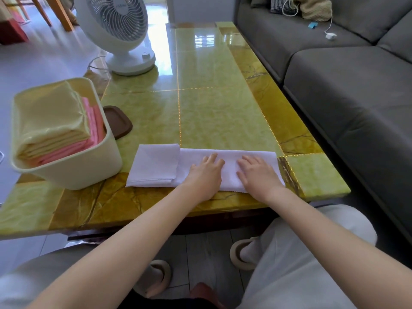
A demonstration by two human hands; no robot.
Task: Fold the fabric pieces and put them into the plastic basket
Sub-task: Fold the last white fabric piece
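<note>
A white fabric piece (156,166) lies folded into a long strip near the table's front edge, its left end doubled over. My left hand (206,175) rests flat on the strip's middle with straight fingers. My right hand (258,175) presses flat on the strip's right part, a little apart from the left. The cream plastic basket (107,159) stands to the left of the fabric. It holds folded yellow fabric (51,117) stacked over folded pink fabric (93,126).
The green and amber stone table (223,97) stretches away ahead. A brown lid (118,123) lies behind the basket. A white fan (120,34) stands at the table's far left. A grey sofa (356,97) runs along the right side.
</note>
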